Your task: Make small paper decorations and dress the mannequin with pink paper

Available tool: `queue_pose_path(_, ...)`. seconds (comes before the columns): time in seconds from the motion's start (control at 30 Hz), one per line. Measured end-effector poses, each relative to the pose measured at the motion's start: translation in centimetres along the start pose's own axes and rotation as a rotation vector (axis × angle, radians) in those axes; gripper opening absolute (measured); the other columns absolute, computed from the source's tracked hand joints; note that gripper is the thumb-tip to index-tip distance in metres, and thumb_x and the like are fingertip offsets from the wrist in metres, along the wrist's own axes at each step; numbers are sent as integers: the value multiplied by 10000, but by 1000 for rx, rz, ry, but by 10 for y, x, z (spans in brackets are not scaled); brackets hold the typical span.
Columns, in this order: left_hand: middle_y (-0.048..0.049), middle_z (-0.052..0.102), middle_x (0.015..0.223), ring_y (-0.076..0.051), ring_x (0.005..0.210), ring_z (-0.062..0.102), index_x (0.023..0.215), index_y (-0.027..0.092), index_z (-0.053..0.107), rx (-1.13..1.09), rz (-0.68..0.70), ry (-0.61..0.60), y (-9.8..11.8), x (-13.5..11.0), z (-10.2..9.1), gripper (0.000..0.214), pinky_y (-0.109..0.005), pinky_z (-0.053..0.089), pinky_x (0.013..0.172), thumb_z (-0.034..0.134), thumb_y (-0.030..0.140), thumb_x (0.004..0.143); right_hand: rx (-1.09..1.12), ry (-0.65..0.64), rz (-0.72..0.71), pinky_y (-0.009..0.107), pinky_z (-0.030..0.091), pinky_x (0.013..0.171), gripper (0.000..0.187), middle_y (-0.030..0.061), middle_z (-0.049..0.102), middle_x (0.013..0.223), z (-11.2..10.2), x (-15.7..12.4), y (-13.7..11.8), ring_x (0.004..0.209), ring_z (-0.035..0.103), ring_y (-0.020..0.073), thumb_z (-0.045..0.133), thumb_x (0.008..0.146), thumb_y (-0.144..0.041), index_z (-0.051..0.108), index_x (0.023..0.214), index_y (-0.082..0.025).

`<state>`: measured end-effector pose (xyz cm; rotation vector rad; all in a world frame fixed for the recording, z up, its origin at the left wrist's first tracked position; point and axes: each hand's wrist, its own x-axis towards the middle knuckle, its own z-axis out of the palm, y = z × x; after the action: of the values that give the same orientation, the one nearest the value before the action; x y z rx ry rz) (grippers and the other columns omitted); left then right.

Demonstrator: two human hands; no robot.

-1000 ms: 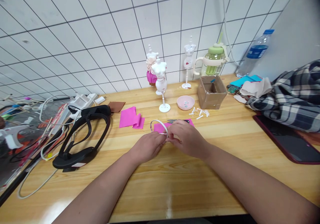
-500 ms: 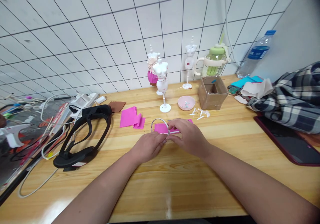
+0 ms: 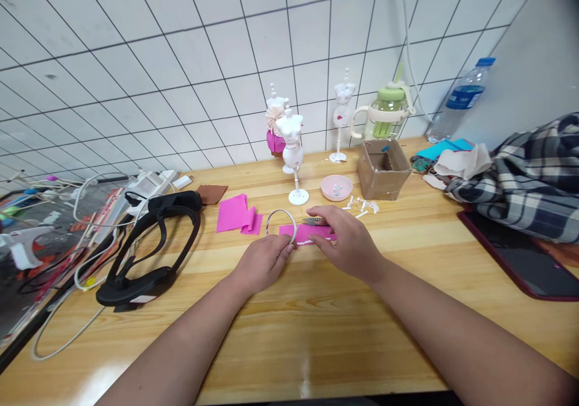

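A thin roll of white tape [image 3: 295, 230] stands upright on its edge, pinched in my left hand [image 3: 262, 262]. Just to the right, my right hand [image 3: 350, 240] hovers with thumb and fingers apart and nothing seen between them. Under and beyond the hands lies a strip of pink fabric [image 3: 314, 232], a narrow white band along its near edge. Small thread snips [image 3: 311, 220] rest by the fabric's far edge, partly hidden by my right fingers. Another folded pink fabric piece [image 3: 232, 213] lies to the left.
White mini dress forms [image 3: 292, 137] stand at the back. A pink dish [image 3: 336, 187], white scraps [image 3: 364, 206], a cardboard box [image 3: 384, 171] and a green-lidded cup [image 3: 389, 110] are right of them. A black headset frame [image 3: 154, 255] sits left; a tablet [image 3: 520, 255] lies right.
My right hand has opened and moved slightly right, away from the tape roll. My left hand has shifted a little left with the roll. The snips now show.
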<state>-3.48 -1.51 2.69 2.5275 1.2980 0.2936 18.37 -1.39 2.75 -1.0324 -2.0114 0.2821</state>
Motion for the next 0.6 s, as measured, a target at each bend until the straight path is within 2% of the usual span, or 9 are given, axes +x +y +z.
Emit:
queue_pose_path(0.07,-56,676,881,-192,864,634,975,212,581,-4,9,-15,1,0,0,357,-303,468,776,263,372,997,-27,-17,-84,337,444,916,359,63,641,1189,1,0,-1,1072,572,205,585,895,-243,522,1244,-192)
queue_pose_path(0.13,-56,676,875,-193,858,634,966,213,583,-5,18,-25,2,0,1,361,-302,467,773,263,376,997,-63,-48,-130,350,432,936,293,53,653,1188,3,-1,-1,1081,567,209,560,914,-249,565,1203,-199)
queue_pose_path(0.23,-53,676,869,-193,852,632,978,215,589,-8,15,-22,2,0,2,357,-299,463,763,270,375,995,-98,-60,-125,351,445,890,158,45,691,1096,5,-1,1,1002,589,204,532,930,-235,640,1039,-196)
queue_pose_path(0.3,-51,675,870,-191,844,626,979,214,596,-15,14,-17,2,0,1,348,-294,459,749,287,374,992,-112,-60,-110,351,447,868,140,45,703,1046,4,-1,3,972,594,204,523,934,-228,656,962,-194)
queue_pose_path(0.47,-46,659,845,-181,807,595,929,202,607,-20,26,25,1,1,-2,320,-282,430,715,323,340,980,-128,-65,-84,345,436,850,129,42,702,1011,1,-1,4,950,587,202,531,926,-204,660,928,-194)
queue_pose_path(0.6,-12,585,703,-156,681,540,781,194,560,-11,-16,77,-3,2,-2,306,-260,374,631,344,311,962,-130,-101,-75,343,427,816,136,57,689,956,1,-1,0,913,573,210,511,937,-227,632,891,-183)
